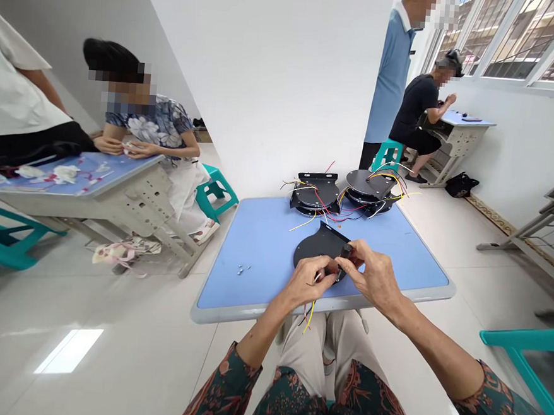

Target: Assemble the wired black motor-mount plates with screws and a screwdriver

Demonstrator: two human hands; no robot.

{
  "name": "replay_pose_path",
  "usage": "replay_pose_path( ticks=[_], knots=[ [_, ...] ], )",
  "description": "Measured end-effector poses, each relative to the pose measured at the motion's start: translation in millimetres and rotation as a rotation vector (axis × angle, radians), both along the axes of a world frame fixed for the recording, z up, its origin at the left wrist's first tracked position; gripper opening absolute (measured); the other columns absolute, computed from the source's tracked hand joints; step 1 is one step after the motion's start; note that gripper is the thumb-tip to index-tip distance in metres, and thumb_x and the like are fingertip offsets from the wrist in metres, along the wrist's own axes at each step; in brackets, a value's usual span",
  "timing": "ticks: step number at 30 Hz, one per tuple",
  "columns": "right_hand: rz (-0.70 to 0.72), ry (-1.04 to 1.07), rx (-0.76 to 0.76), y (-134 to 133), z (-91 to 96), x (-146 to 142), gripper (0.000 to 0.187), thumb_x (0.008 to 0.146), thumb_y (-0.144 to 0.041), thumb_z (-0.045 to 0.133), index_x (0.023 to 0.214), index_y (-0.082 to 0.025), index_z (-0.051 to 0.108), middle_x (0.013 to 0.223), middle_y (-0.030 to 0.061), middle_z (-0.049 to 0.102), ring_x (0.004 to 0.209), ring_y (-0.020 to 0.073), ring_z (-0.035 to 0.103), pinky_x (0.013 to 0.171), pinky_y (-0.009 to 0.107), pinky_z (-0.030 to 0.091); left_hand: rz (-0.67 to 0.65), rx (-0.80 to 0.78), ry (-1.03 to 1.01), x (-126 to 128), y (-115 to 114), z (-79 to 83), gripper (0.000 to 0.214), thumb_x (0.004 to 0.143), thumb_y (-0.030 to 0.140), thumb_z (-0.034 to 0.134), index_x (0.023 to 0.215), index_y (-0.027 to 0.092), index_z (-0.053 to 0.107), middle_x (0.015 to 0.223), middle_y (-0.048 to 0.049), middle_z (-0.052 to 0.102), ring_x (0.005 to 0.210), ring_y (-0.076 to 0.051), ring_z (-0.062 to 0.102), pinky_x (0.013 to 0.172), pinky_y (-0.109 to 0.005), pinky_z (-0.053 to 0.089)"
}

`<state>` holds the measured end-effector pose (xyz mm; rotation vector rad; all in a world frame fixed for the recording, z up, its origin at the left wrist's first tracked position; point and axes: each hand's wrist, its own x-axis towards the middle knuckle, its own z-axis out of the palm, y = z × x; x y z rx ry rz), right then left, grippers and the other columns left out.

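Observation:
A black round metal plate with a flanged edge [319, 243] lies on the blue desk in front of me. My left hand [310, 278] rests over its near side, fingers pinched together, and what they grip is hidden. White, black, red and yellow wires [309, 317] hang from under that hand past the desk edge. My right hand [372, 270] is closed at the plate's right side on a small black part [346, 253], whose exact kind I cannot make out. The fingertips of both hands nearly meet there.
Black round assemblies with loose coloured wires [316, 194] [371, 187] stand at the desk's far side. Several small screws [241, 269] lie on the blue desk [229, 242] at left. A white pillar [275, 93] rises behind. Other people sit and stand at left and back right.

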<state>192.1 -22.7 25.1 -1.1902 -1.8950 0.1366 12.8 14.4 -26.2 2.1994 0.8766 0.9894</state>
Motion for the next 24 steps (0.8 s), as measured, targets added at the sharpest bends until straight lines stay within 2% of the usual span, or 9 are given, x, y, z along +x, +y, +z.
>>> replay_pose_path(
  ticks=[4, 6, 8, 10, 12, 15, 19, 21, 24],
  knots=[
    [-0.010, -0.034, -0.005, 1.5, -2.2, -1.3, 0.019, 0.098, -0.041, 0.058, 0.094, -0.022, 0.056, 0.068, 0.0008, 0.066, 0.057, 0.0148, 0.062, 0.056, 0.024, 0.048, 0.084, 0.025, -0.033, 6.1, 0.6, -7.0, 0.013, 0.087, 0.025, 0.070, 0.078, 0.016, 0.073, 0.069, -0.0001, 0.067, 0.062, -0.011, 0.055, 0.065, -0.024, 0.044],
    [0.023, -0.050, -0.029, 2.8, 1.0, 1.1, 0.016, 0.098, -0.037, 0.057, 0.103, -0.022, 0.059, 0.073, 0.0016, 0.069, 0.060, 0.0152, 0.065, 0.057, 0.024, 0.049, 0.096, 0.032, -0.051, 8.3, 1.0, -9.2, 0.015, 0.089, 0.023, 0.070, 0.076, 0.017, 0.075, 0.070, -0.0007, 0.069, 0.064, -0.012, 0.059, 0.066, -0.024, 0.045],
    [0.091, -0.063, -0.044, 4.8, 7.1, 5.1, 0.021, 0.101, -0.030, 0.053, 0.119, -0.021, 0.059, 0.080, 0.0023, 0.072, 0.061, 0.0148, 0.066, 0.060, 0.024, 0.051, 0.079, 0.035, -0.067, 9.0, 1.5, -10.1, 0.016, 0.089, 0.022, 0.070, 0.074, 0.017, 0.075, 0.072, -0.0011, 0.072, 0.066, -0.012, 0.062, 0.067, -0.024, 0.047],
    [0.159, -0.087, -0.031, 7.1, 13.9, 8.7, 0.027, 0.102, -0.023, 0.047, 0.126, -0.023, 0.059, 0.087, 0.0033, 0.074, 0.065, 0.0143, 0.066, 0.064, 0.025, 0.051, 0.065, 0.036, -0.066, 8.5, 1.8, -9.7, 0.017, 0.089, 0.022, 0.070, 0.073, 0.017, 0.074, 0.076, -0.0018, 0.074, 0.067, -0.012, 0.064, 0.068, -0.024, 0.048],
    [0.172, -0.132, 0.010, 8.7, 19.3, 10.2, 0.025, 0.102, -0.019, 0.045, 0.119, -0.023, 0.063, 0.088, 0.0042, 0.075, 0.067, 0.0145, 0.066, 0.065, 0.026, 0.050, 0.063, 0.034, -0.050, 7.6, 1.7, -8.6, 0.017, 0.090, 0.023, 0.069, 0.074, 0.018, 0.074, 0.078, -0.0025, 0.075, 0.069, -0.013, 0.066, 0.069, -0.024, 0.049],
    [0.084, -0.242, 0.094, 8.6, 22.9, 7.0, 0.016, 0.102, -0.022, 0.049, 0.101, -0.021, 0.065, 0.075, 0.0039, 0.071, 0.062, 0.0153, 0.062, 0.061, 0.026, 0.043, 0.072, 0.023, -0.032, 6.1, 0.8, -6.7, 0.016, 0.090, 0.022, 0.068, 0.076, 0.018, 0.075, 0.080, -0.0028, 0.076, 0.071, -0.014, 0.068, 0.071, -0.025, 0.051],
    [-0.062, -0.383, 0.183, 5.6, 22.8, -2.0, 0.033, 0.104, -0.041, 0.050, 0.079, -0.020, 0.058, 0.057, 0.0020, 0.060, 0.052, 0.0142, 0.053, 0.053, 0.028, 0.028, 0.070, 0.039, 0.022, 4.3, -0.8, -5.9, 0.013, 0.089, 0.016, 0.066, 0.079, 0.019, 0.075, 0.082, -0.0021, 0.077, 0.074, -0.015, 0.069, 0.072, -0.026, 0.051],
    [-0.121, -0.445, 0.193, 4.1, 22.9, -5.1, 0.038, 0.104, -0.046, 0.049, 0.077, -0.020, 0.056, 0.054, 0.0017, 0.058, 0.049, 0.0136, 0.050, 0.051, 0.029, 0.023, 0.072, 0.074, 0.049, 4.1, -1.2, -6.2, 0.013, 0.089, 0.014, 0.066, 0.081, 0.019, 0.075, 0.083, -0.0022, 0.077, 0.074, -0.016, 0.069, 0.072, -0.026, 0.051],
    [-0.132, -0.485, 0.178, 1.8, 25.1, -5.4, 0.035, 0.104, -0.043, 0.049, 0.079, -0.020, 0.058, 0.056, 0.0024, 0.060, 0.049, 0.0137, 0.051, 0.052, 0.030, 0.020, 0.093, 0.092, 0.068, 5.4, -1.2, -7.4, 0.009, 0.087, 0.016, 0.070, 0.081, 0.019, 0.075, 0.084, -0.0025, 0.076, 0.075, -0.016, 0.068, 0.071, -0.025, 0.049]
  ],
)
